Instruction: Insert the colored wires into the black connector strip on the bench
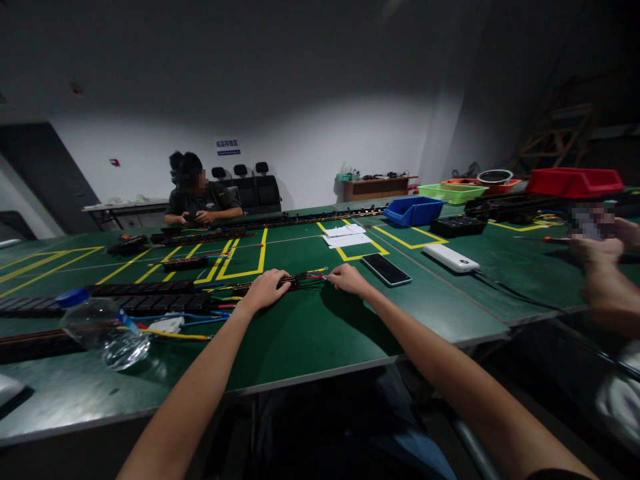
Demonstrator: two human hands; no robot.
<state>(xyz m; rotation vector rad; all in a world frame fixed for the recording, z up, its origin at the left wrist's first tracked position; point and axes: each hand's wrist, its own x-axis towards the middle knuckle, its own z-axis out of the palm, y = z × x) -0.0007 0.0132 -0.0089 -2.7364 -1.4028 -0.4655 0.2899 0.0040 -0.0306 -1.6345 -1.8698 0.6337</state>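
Observation:
My left hand (pixel 267 291) rests over a narrow black strip with copper-coloured bars (pixel 295 284), fingers curled on its far side and thumb along the near side. Thin coloured wires (pixel 314 276) run out of the strip's right end. At their tips my right hand (pixel 349 279) is closed in a pinch on a wire; the fingers hide its end. One yellow wire with a small ring terminal (pixel 325 269) sticks out just above the pinch. Left of my left hand lie black ribbed strips (pixel 165 305) with blue, yellow and red leads.
A smartphone (pixel 386 269) lies right of my right hand, near a white power bank (pixel 451 258) with a cable. A clear bottle (pixel 107 330) lies at left. Papers (pixel 345 236) and a blue bin (pixel 414 211) are farther back. Co-workers sit across and at right.

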